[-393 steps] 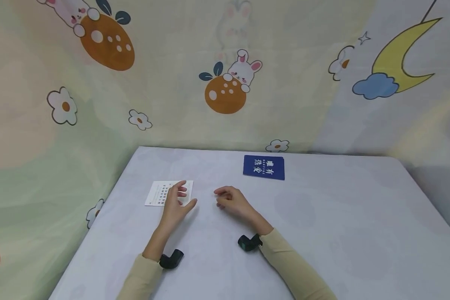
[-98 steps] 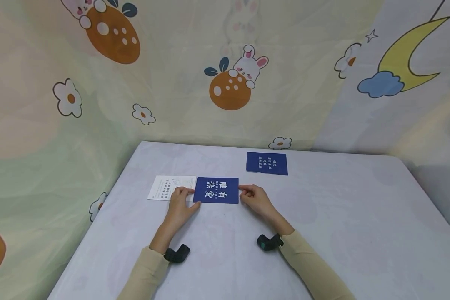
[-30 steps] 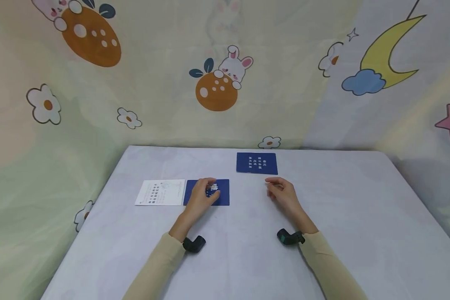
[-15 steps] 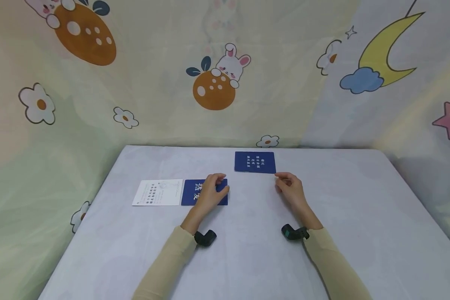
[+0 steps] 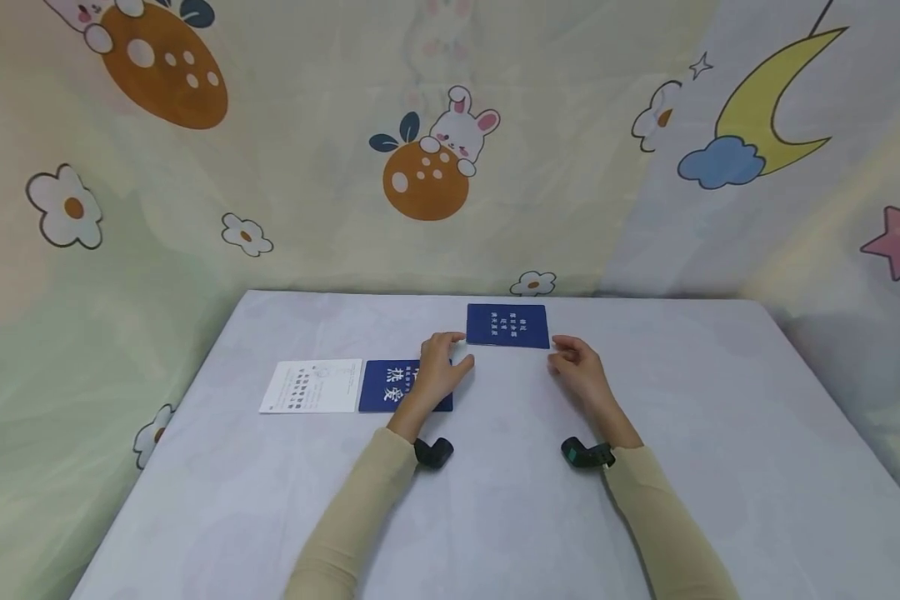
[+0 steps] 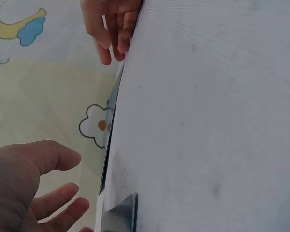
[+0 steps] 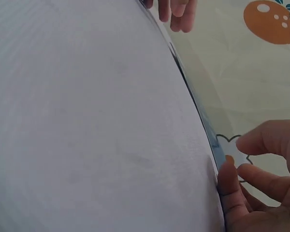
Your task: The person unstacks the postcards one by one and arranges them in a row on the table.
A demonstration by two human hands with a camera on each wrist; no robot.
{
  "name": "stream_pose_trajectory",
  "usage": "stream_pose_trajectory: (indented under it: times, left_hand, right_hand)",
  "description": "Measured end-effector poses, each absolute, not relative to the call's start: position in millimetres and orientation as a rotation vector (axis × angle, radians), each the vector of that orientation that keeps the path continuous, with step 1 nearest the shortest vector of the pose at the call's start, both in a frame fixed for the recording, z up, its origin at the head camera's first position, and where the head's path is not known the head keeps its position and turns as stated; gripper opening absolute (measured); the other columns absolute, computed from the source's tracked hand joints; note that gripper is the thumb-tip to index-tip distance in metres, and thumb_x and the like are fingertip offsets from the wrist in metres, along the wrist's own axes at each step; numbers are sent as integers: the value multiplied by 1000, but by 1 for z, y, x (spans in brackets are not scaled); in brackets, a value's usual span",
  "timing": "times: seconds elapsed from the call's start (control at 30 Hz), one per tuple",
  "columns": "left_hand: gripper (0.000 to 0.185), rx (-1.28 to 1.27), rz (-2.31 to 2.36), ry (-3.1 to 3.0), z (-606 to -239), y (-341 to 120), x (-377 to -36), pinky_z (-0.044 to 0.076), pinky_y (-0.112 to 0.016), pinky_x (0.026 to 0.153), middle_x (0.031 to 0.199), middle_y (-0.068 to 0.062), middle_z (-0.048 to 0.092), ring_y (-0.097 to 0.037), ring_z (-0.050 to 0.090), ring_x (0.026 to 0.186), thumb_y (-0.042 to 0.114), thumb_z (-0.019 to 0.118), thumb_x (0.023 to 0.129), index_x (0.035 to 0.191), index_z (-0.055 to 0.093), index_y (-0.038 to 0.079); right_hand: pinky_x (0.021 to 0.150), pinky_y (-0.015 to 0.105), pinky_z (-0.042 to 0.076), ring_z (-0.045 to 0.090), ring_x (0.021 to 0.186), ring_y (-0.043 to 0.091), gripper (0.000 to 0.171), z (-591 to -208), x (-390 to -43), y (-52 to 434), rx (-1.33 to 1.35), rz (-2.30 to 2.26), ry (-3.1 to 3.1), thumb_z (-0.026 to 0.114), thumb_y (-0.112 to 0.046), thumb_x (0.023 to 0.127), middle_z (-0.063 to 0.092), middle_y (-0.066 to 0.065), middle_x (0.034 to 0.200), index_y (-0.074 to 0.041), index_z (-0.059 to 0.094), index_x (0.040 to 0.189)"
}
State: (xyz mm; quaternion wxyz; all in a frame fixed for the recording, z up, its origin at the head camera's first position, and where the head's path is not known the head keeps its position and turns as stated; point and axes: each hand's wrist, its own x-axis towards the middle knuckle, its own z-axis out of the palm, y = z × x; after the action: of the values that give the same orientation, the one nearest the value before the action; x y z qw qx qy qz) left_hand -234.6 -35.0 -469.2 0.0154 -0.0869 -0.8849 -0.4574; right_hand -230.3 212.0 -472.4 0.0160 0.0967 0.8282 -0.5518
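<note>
1. Far blue card [image 5: 507, 325] lies flat near the worktop's [image 5: 720, 433] back edge.
2. Left hand [image 5: 437, 371], fingers loosely spread, reaches its left corner.
3. Right hand [image 5: 579, 371], fingers loosely curled, empty, beside its right corner.

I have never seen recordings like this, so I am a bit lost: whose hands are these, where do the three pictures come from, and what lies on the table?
No machine here: a person in beige sleeves works with bare hands. The wide picture comes from a camera on the head; the two close ones come from small black cameras strapped to the wrists, looking along the tabletop. On the pale lilac tablecloth lie a white printed card, beside it a dark blue card with large white characters, and farther back a dark blue card with small white text. The left hand and the right hand reach toward either side of that far card. Neither hand holds anything; their fingers are loose.
</note>
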Motion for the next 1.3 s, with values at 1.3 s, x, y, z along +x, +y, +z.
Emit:
stream_pose_trajectory:
  times: [1.3]
  left_hand:
    - [37, -218, -1360, -2746, -473, -26, -239, 24, -48, 113, 126, -12, 60, -32, 40, 133, 18, 64, 92, 125, 60, 2]
  right_hand:
    - [64, 17, 47, 55, 76, 9, 35, -474, -232, 210, 485, -1840, 2506, 58, -21, 97, 62, 8, 102, -3, 58, 127]
